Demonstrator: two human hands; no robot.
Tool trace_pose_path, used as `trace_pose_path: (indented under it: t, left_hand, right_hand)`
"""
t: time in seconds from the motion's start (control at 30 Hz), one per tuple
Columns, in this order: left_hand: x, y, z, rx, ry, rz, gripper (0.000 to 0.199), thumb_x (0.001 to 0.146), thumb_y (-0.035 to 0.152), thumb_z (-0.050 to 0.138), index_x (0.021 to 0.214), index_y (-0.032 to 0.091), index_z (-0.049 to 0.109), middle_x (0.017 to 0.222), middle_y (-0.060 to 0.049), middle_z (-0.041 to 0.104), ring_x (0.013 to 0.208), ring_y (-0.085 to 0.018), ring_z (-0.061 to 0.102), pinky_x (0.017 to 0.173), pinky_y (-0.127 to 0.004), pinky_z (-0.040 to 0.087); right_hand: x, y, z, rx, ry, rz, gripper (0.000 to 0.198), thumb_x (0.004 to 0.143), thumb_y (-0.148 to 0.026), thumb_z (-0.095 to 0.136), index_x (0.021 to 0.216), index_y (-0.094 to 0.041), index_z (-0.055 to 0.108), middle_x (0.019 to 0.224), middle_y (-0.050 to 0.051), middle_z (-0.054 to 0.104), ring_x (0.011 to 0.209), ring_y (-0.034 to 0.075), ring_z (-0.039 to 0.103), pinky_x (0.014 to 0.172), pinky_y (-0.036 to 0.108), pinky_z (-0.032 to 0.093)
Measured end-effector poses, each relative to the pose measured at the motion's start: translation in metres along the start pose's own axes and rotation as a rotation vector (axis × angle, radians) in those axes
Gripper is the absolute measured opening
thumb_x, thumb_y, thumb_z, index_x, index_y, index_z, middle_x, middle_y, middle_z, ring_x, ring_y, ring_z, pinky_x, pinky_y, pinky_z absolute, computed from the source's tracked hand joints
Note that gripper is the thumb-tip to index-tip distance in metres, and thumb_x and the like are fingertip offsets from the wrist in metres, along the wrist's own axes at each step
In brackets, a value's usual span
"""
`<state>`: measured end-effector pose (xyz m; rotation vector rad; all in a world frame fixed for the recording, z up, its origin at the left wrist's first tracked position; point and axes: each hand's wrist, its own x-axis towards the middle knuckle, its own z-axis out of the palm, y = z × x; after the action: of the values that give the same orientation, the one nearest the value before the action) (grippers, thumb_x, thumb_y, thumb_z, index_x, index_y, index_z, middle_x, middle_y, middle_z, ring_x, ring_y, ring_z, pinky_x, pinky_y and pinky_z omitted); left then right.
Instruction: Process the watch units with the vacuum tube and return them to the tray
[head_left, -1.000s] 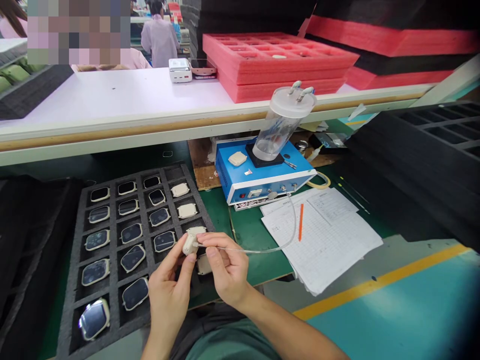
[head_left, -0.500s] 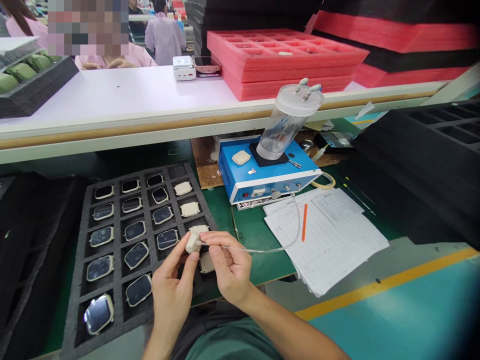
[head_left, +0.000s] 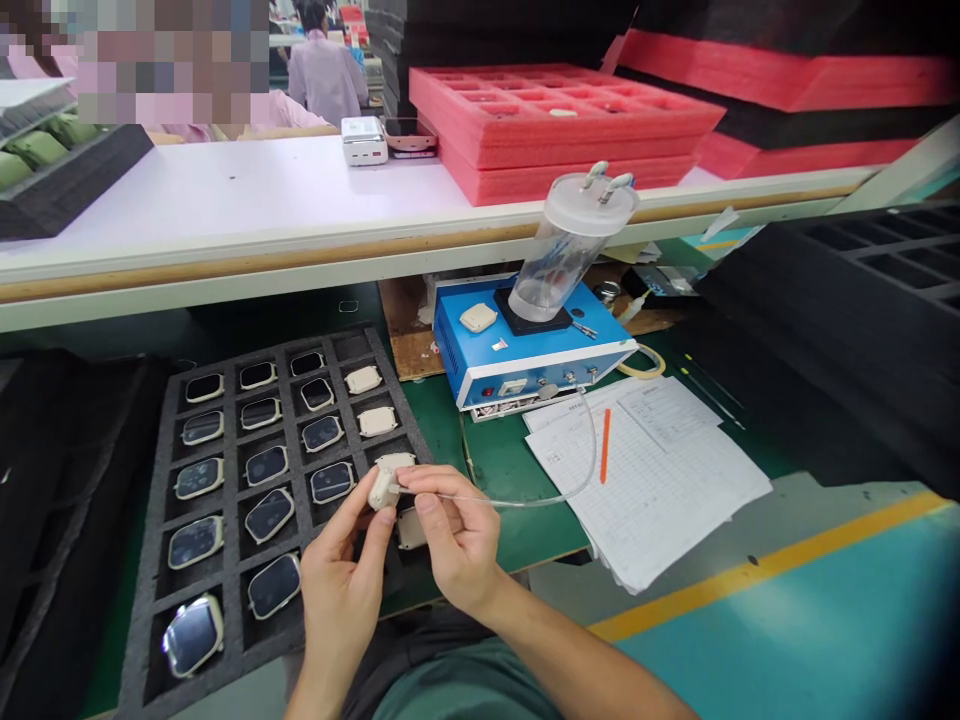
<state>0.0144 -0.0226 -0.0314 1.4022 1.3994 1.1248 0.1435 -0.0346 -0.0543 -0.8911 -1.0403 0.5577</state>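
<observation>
Between the thumb and fingers of my left hand [head_left: 346,565] is a cream watch case [head_left: 383,489], turned edge-on. My right hand [head_left: 457,545] pinches the end of a clear thin tube [head_left: 525,503] against the side of that case. From there the tube curves up to the front of a blue box-shaped machine [head_left: 536,345]. Below and left of my hands lies a dark foam tray [head_left: 234,500], its pockets holding several watches with dark screens and some cream cases. My fingers hide part of its right column.
A clear cylinder [head_left: 559,260] and another cream case [head_left: 478,318] stand on the machine. Papers [head_left: 645,480] with an orange stick [head_left: 605,445] lie to the right. Red foam trays [head_left: 525,150] sit on the white shelf [head_left: 262,200] above. A person in pink sits behind it.
My hands keep the same hold on the watch case and tube. The whole view has shifted slightly; the person across the shelf has moved their arms.
</observation>
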Motion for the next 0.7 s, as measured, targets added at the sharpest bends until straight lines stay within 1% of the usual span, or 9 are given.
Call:
trace_pose_path:
  t: [0.3,0.7]
  left_hand:
    - [-0.0001,0.0001,-0.0001,0.006,-0.006,-0.006,0.051,0.088,0.053,0.078,0.128,0.022,0.079,0.132,-0.010,0.078,0.109,-0.028,0.080,0.095,-0.035,0.066]
    - [-0.0008,0.0002,0.0002,-0.005,-0.008,0.001,0.051,0.088,0.053,0.078,0.128,0.023,0.079,0.131,-0.010,0.078,0.108,-0.027,0.080,0.094,-0.034,0.066]
  right_hand:
    - [0.0009,-0.0016,0.0004,-0.016,0.008,-0.007,0.020,0.104,-0.017,0.058,0.109,-0.025,0.076,0.105,0.008,0.080,0.102,0.021,0.078,0.094,0.039,0.065]
    - [0.0005,-0.0017,-0.0001,-0.039,0.007,-0.012,0.019,0.104,-0.018,0.058,0.108,-0.025,0.076,0.105,0.008,0.080,0.101,0.021,0.078,0.093,0.037,0.065]
